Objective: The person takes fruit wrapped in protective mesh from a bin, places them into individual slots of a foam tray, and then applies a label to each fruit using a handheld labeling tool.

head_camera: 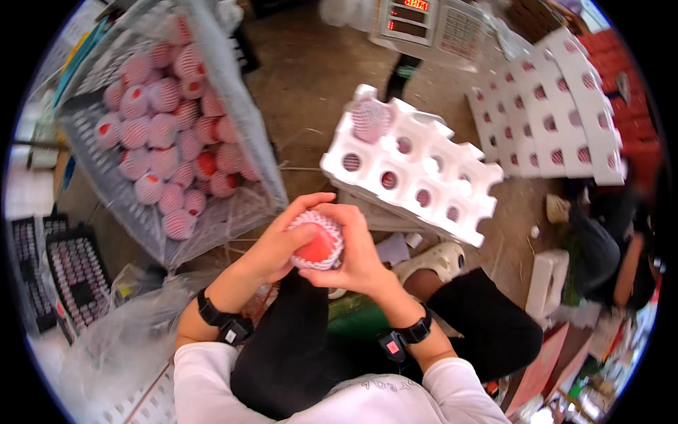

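Observation:
Between my two hands sits a round red fruit (pixel 318 246) in a white foam net, its bare red face turned up through the net's opening. My left hand (pixel 275 241) grips it from the left, thumb lying across the top. Around the right side curl the fingers and thumb of my right hand (pixel 357 249). Just beyond my right hand is a white foam fruit tray (pixel 408 172) with rows of round-holed cells. One net-wrapped fruit (pixel 372 121) rests in its far left cell. To the left, a plastic-lined grey crate (pixel 228 95) holds many netted red fruits (pixel 164 130).
Behind the tray stands a digital scale (pixel 424 32) with lit red figures. More foam trays (pixel 545 106) lean together at the right, near red crates (pixel 635 74). A person (pixel 609 249) is at the far right. Black perforated crates (pixel 79 270) and clear plastic film (pixel 143 328) lie left.

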The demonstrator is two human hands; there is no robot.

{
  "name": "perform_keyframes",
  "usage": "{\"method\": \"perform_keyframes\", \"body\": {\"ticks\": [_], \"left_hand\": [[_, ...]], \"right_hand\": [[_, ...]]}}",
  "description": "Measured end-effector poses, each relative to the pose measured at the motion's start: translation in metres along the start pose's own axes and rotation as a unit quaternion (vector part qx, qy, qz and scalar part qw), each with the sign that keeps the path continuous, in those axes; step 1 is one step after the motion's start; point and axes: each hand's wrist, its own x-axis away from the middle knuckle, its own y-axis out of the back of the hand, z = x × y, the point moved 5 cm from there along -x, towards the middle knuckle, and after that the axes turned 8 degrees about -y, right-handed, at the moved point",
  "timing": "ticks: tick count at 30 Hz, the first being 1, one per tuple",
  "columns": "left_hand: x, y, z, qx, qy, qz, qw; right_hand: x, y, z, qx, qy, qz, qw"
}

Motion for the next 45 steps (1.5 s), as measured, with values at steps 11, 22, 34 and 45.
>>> {"method": "perform_keyframes", "body": {"ticks": [11, 22, 34, 45], "left_hand": [[-0.035, -0.045, 0.016, -0.263, -0.084, 0.210, 0.938], [-0.113, -0.060, 0.055, -0.773, -0.418, 0.163, 0.449], [-0.079, -0.047, 0.029, -0.638, -0.501, 0.108, 0.575], [-0.033, 0.167, -0.111, -0.831, -0.145, -0.205, 0.496]], "right_hand": [[0.051, 0.097, -0.005, 0.128, -0.148, -0.049, 0.980], [0.054, 0.209, -0.074, 0.482, -0.189, -0.012, 0.855], [0.045, 0.208, -0.119, 0.469, -0.197, 0.141, 0.849], [0.009, 0.180, 0.000, 0.497, -0.125, 0.038, 0.858]]}}
